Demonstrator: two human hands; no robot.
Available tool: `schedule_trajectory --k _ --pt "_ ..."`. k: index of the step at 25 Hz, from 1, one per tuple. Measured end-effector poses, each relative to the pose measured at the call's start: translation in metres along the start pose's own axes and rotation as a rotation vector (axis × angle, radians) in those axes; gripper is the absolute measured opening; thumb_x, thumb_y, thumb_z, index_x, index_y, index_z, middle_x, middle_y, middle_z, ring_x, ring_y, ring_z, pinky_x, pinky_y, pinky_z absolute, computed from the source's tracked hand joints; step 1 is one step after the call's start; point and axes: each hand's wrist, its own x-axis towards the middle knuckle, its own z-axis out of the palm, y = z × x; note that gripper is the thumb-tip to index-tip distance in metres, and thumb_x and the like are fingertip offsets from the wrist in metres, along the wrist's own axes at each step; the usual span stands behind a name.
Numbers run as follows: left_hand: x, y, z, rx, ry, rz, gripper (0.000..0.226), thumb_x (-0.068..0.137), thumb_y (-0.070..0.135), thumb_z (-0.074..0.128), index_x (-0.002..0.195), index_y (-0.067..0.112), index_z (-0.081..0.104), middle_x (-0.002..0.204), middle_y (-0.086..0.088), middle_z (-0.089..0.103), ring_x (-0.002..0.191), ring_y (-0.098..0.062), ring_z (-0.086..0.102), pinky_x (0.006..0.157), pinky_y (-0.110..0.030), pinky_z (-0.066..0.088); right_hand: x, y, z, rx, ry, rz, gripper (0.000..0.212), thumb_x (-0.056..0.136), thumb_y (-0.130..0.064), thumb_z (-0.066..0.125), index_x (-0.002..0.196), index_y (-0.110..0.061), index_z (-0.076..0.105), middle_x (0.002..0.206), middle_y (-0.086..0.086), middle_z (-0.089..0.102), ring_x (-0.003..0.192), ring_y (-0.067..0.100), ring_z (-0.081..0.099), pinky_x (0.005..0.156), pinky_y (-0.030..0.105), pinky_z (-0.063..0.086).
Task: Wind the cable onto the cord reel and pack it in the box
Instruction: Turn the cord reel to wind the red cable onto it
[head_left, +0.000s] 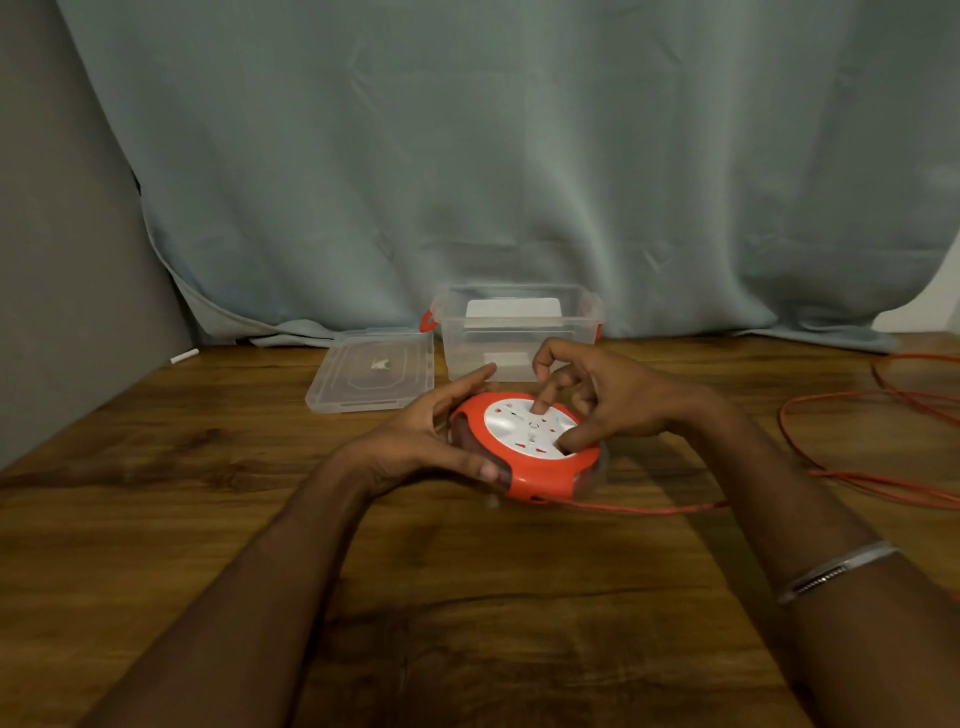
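A round orange cord reel (540, 475) with a white socket face lies flat on the wooden table, mid-frame. My left hand (431, 441) grips its left side, thumb on the front rim. My right hand (608, 400) rests on the white face, with a fingertip and the thumb pressed into it. An orange cable (649, 509) leaves the reel's lower right edge and runs to loose loops (883, 415) at the right. Behind the reel stands an open clear plastic box (519, 332) with orange latches.
The box's clear lid (371, 371) lies flat to the left of the box. A small white stick (183, 356) lies at the table's far left edge. A grey-green curtain (493, 166) hangs behind the table. A metal bangle (836, 569) sits on my right forearm.
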Motion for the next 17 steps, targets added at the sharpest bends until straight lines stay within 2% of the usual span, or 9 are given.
schedule_trajectory --k 2,4,6,7,9,11,13,17 --pt "0.001 -0.002 -0.001 -0.01 0.006 -0.003 0.132 0.05 0.012 0.104 0.161 0.032 0.037 0.159 0.004 0.046 0.141 -0.018 0.056 0.114 -0.044 0.051 -0.001 -0.003 0.0 -0.04 0.061 -0.014 0.066 0.068 0.0 0.092 0.113 -0.02 0.048 0.112 -0.001 0.079 0.049 0.003 0.049 0.05 0.023 0.044" --pt "0.002 -0.003 -0.002 0.02 0.03 -0.017 0.131 0.049 0.014 0.105 0.16 0.034 0.039 0.159 0.003 0.046 0.141 -0.018 0.055 0.113 -0.045 0.052 -0.002 -0.004 0.002 -0.098 0.117 -0.015 0.068 0.063 -0.009 0.095 0.11 -0.024 0.048 0.107 -0.004 0.078 0.064 0.004 0.063 0.056 0.025 0.051" --pt "0.002 -0.004 -0.001 0.051 0.064 -0.013 0.132 0.047 0.018 0.105 0.16 0.035 0.039 0.159 0.005 0.046 0.141 -0.016 0.054 0.114 -0.044 0.051 -0.001 -0.005 0.006 -0.169 0.151 -0.015 0.068 0.056 -0.028 0.096 0.105 -0.029 0.048 0.098 -0.009 0.076 0.088 0.024 0.069 0.069 0.043 0.059" --pt "0.002 -0.004 -0.001 0.066 0.076 -0.008 0.134 0.046 0.02 0.105 0.16 0.034 0.038 0.158 0.006 0.047 0.142 -0.015 0.054 0.115 -0.043 0.05 0.0 -0.006 0.009 -0.202 0.152 -0.012 0.067 0.053 -0.037 0.093 0.102 -0.032 0.048 0.094 -0.01 0.075 0.091 0.029 0.068 0.072 0.048 0.059" --pt "0.002 -0.005 -0.002 0.109 0.076 -0.011 0.137 0.043 0.026 0.107 0.161 0.032 0.037 0.157 0.007 0.049 0.142 -0.014 0.053 0.116 -0.041 0.049 0.001 -0.008 0.013 -0.265 0.137 0.004 0.061 0.053 -0.043 0.09 0.097 -0.033 0.048 0.088 -0.008 0.073 0.086 0.024 0.067 0.071 0.051 0.057" --pt "0.002 -0.008 -0.003 0.134 0.056 -0.037 0.142 0.04 0.034 0.108 0.161 0.03 0.036 0.155 0.006 0.051 0.141 -0.014 0.054 0.116 -0.042 0.049 0.005 -0.01 0.018 -0.317 0.129 0.019 0.052 0.059 -0.04 0.091 0.089 -0.03 0.05 0.082 -0.005 0.072 0.078 0.019 0.066 0.07 0.049 0.056" --pt "0.003 -0.011 -0.004 0.132 0.046 -0.059 0.143 0.039 0.036 0.108 0.162 0.027 0.036 0.154 0.004 0.054 0.14 -0.014 0.055 0.116 -0.044 0.048 0.008 -0.01 0.021 -0.38 0.148 0.034 0.045 0.061 -0.046 0.089 0.081 -0.027 0.053 0.075 -0.005 0.069 0.071 0.017 0.064 0.068 0.047 0.054" --pt "0.002 -0.011 -0.003 0.135 0.04 -0.083 0.14 0.042 0.032 0.108 0.162 0.024 0.036 0.152 0.004 0.056 0.137 -0.013 0.058 0.115 -0.04 0.05 0.013 -0.012 0.032 -0.447 0.23 0.039 0.051 0.067 -0.059 0.084 0.066 -0.021 0.051 0.058 -0.007 0.054 0.055 0.012 0.048 0.056 0.036 0.04"
